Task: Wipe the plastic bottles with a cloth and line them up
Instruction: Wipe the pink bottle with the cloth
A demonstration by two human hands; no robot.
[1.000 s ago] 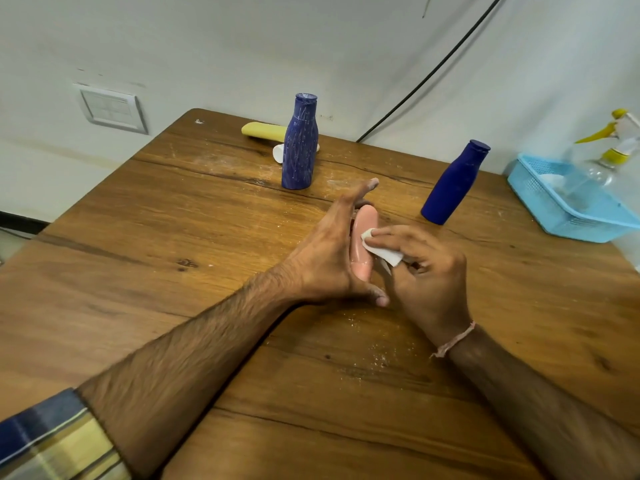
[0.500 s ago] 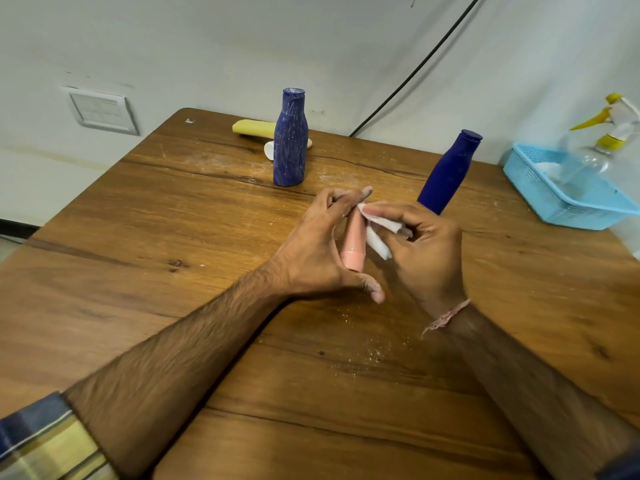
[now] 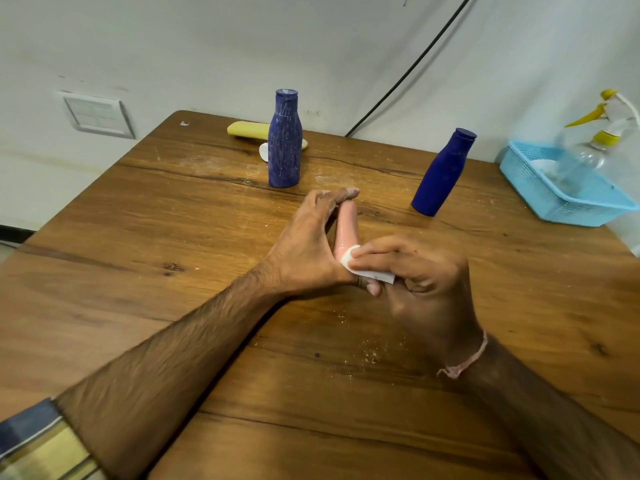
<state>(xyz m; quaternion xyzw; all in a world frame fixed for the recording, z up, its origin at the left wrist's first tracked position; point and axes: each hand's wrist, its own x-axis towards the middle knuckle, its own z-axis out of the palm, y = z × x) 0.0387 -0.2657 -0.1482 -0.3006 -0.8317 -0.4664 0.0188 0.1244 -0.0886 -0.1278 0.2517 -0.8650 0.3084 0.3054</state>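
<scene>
Centre frame, near. Right hand [image 3: 422,282] has its fingers curled, pinching a folded white cloth [image 3: 375,274] and pressing the cloth's rolled edge onto the near end of the pink bottle [image 3: 346,223].

Left hand [image 3: 308,244] grips that bottle from the left, fingertips hooked over its far end. The bottle's long axis runs away from the person, tilted slightly right. The cloth sits at the near end, so the wipe likely travels outward along the axis.

Farther, upper centre: scratched blue bottle [image 3: 284,143], upright, with a yellow container [image 3: 247,129] lying behind it. Upper right: plain blue bottle [image 3: 441,174], upright, well apart from the scratched one. Not yet lined up.
</scene>
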